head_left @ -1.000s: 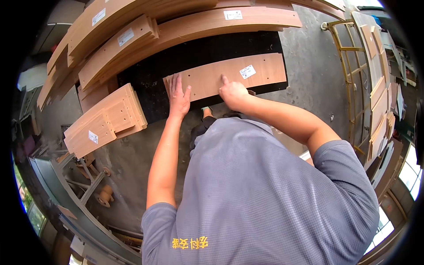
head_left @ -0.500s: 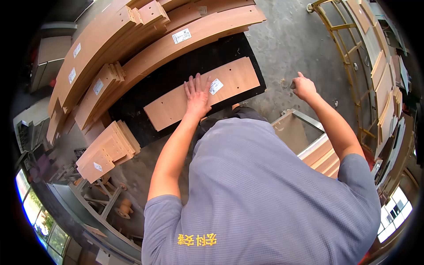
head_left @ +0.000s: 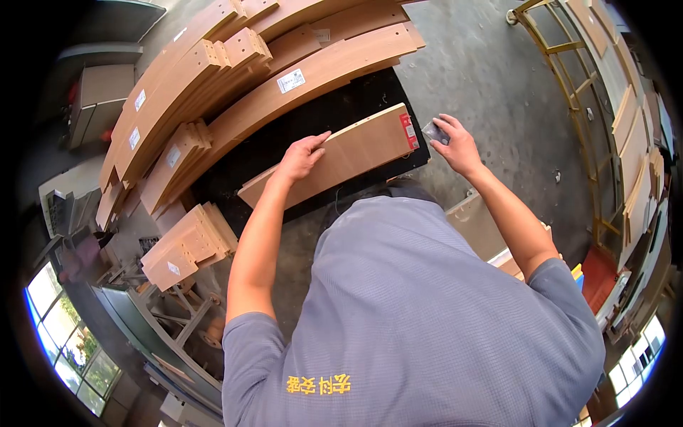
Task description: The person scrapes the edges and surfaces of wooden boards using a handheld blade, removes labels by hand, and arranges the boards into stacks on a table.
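Note:
A wooden board (head_left: 348, 158) stands tilted on the black work surface (head_left: 306, 117), one narrow edge facing up and a red-and-white label on its right end. My left hand (head_left: 302, 158) is closed over that upper edge, towards the board's left half. Just off the right end is my right hand (head_left: 455, 146), pinching a small, greyish, crumpled piece (head_left: 435, 133) whose material I cannot make out. The right hand and the board look slightly apart.
Long wooden boards with paper labels (head_left: 291, 81) are piled behind the work surface. A shorter stack of boards (head_left: 186, 249) stands at the left. On the right is a yellow metal rack (head_left: 569, 85) beside more panels. A metal-framed cart (head_left: 475, 222) sits close to my right side.
The board has gone from lying flat to tilted up on edge. My left hand moved from its top face to its upper edge. My right hand came left, towards the board's end.

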Demonstrator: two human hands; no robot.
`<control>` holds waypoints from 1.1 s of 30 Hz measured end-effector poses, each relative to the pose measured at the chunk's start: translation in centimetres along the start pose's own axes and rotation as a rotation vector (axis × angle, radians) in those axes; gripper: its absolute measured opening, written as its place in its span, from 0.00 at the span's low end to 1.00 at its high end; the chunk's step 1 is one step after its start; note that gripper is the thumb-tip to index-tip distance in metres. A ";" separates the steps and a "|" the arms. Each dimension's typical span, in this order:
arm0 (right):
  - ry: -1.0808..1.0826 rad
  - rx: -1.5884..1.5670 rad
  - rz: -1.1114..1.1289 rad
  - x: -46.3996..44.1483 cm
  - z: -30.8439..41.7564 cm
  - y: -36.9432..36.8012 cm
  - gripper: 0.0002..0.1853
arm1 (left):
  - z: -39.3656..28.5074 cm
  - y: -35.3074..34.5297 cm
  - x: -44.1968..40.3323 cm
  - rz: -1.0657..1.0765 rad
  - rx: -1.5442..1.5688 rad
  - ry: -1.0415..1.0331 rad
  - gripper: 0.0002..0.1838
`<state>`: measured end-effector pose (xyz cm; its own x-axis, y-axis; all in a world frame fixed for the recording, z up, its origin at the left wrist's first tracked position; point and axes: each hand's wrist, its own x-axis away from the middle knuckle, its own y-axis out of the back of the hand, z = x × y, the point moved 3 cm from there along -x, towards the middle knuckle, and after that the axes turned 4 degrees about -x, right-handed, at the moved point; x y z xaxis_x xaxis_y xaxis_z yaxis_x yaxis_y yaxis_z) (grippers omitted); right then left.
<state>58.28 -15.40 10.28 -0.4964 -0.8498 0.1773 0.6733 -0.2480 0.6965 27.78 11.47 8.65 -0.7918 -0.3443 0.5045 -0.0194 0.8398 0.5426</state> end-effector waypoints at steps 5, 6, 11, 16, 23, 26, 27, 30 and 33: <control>0.081 0.170 0.141 -2.0 1.1 -2.9 0.30 | -0.1 -6.6 2.6 -0.299 -0.520 0.059 0.52; 0.084 0.172 0.141 -2.3 1.4 -3.0 0.30 | 0.0 -7.4 4.1 -0.313 -0.478 0.163 0.55; 0.046 0.199 0.149 -3.9 2.8 -4.1 0.28 | 8.1 -9.3 12.4 -0.512 -0.399 0.656 0.65; 0.005 0.169 0.089 -4.7 2.4 -5.3 0.29 | 8.3 -9.2 13.7 -0.409 -0.495 0.562 0.70; -0.259 0.001 -0.123 3.1 1.4 -7.3 0.31 | -0.4 -6.5 3.0 -0.397 -0.458 0.070 0.75; -0.338 -0.043 -0.176 3.8 2.7 -8.3 0.30 | -3.4 -5.7 -1.0 -0.155 -0.569 0.006 0.78; -0.344 -0.054 -0.187 3.9 3.2 -8.7 0.30 | -3.3 -5.9 -1.5 -0.150 -0.574 0.018 0.79; -0.423 -0.071 -0.237 3.8 4.1 -9.7 0.30 | -2.9 -5.8 -1.5 -0.140 -0.564 -0.021 0.78; -0.420 -0.052 -0.330 3.3 3.7 -10.7 0.27 | -2.7 -5.7 -1.5 -0.126 -0.552 -0.050 0.77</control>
<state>47.38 -13.87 5.97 -0.8558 -0.4660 0.2247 0.4651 -0.5026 0.7288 30.75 6.03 6.64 -0.8323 -0.3960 0.3878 0.1959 0.4445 0.8741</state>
